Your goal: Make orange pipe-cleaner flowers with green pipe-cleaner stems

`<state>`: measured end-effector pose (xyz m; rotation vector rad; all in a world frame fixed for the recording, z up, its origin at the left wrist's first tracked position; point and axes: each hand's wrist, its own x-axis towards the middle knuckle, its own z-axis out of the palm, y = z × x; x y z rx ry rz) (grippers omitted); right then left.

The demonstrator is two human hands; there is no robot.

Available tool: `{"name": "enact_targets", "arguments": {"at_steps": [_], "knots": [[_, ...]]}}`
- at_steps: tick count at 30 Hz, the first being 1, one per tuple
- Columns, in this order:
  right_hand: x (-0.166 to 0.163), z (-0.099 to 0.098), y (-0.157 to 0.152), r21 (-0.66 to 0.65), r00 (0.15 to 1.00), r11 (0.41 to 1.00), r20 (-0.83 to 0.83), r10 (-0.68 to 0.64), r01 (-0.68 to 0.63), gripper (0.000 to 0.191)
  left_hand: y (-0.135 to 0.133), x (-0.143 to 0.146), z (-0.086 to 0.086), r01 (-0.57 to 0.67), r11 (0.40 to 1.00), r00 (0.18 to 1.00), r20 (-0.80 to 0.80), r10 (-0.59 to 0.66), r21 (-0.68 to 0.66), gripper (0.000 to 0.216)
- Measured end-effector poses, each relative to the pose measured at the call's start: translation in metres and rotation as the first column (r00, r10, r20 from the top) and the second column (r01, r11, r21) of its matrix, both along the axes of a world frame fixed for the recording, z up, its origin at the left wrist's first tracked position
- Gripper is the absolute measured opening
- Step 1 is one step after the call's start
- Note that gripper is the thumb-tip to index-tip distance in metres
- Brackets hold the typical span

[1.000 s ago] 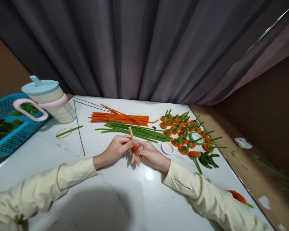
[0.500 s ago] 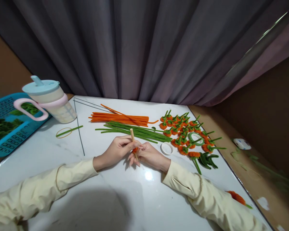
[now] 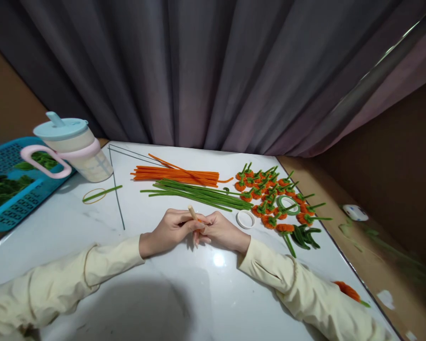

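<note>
Above the near middle of the table, my left hand [image 3: 172, 229] is closed on a pale wooden stick [image 3: 192, 212], whose upper end pokes out between the fingers. My right hand [image 3: 225, 232] meets it there, fingers pinched together at the stick. A bit of orange pipe cleaner [image 3: 199, 221] shows between the fingertips, mostly hidden by them. Behind the hands lie a bundle of green pipe cleaners [image 3: 199, 193] and a bundle of orange pipe cleaners [image 3: 177, 175]. A white tape ring [image 3: 246, 219] rests just beyond my right hand.
Several small orange pumpkins with green stems [image 3: 266, 189] crowd the right side, with a green tape roll [image 3: 288, 205] and dark green leaf shapes [image 3: 305, 236]. At left stand a tumbler [image 3: 74, 147] and a blue basket [image 3: 28, 199]. Thin dark wires [image 3: 118, 199] lie nearby.
The wooden stick has tipped and sunk lower between my hands, so less of it shows. My left hand has shifted slightly down, and the fingers have closed in more around the orange piece.
</note>
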<state>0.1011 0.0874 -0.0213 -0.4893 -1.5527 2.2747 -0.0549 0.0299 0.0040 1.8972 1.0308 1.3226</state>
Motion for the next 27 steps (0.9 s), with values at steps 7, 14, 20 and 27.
{"name": "enact_targets", "arguments": {"at_steps": [7, 14, 20, 27], "knots": [[0.0011, 0.0088, -0.001, 0.024, 0.999, 1.0, 0.046, 0.015, -0.016, 0.025, -0.0039, 0.0027, -0.0022, -0.015, 0.995, 0.999, -0.033, 0.019, 0.096, 0.031], [-0.0011, 0.0089, -0.0035, 0.004, 0.998, 0.999, 0.046, -0.041, 0.04, 0.026, -0.0052, 0.0054, 0.0006, -0.072, 0.997, 0.996, -0.049, 0.074, 0.034, 0.034], [-0.0022, 0.0086, -0.0042, 0.002, 0.997, 0.998, 0.034, -0.067, 0.067, 0.026, -0.0051, 0.0043, -0.0017, -0.088, 0.996, 0.995, -0.037, 0.088, -0.01, 0.039], [-0.0012, 0.001, -0.0034, 0.003, 0.998, 0.998, 0.005, -0.066, 0.066, 0.036, -0.004, 0.0045, -0.0001, -0.081, 0.997, 0.997, -0.02, 0.08, -0.019, 0.039]]}}
